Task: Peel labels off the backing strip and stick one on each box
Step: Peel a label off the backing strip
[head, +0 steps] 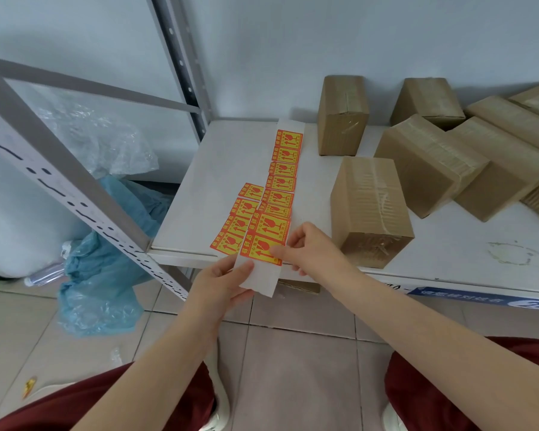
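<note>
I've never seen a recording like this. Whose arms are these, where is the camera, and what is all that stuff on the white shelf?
There is no machine here: a person wears one wide camera on the head, looking down, so you see their own two bare arms and their knees.

The left hand grips the bare near end of a white backing strip that runs away across the white shelf. The right hand pinches the nearest red-and-yellow label on that strip, apparently to peel it. A shorter row of the same labels lies to the left of it.

To the right sit taped cardboard boxes; the nearest box shows no label on the sides that can be seen. Plastic bags lie on the floor to the left.
</note>
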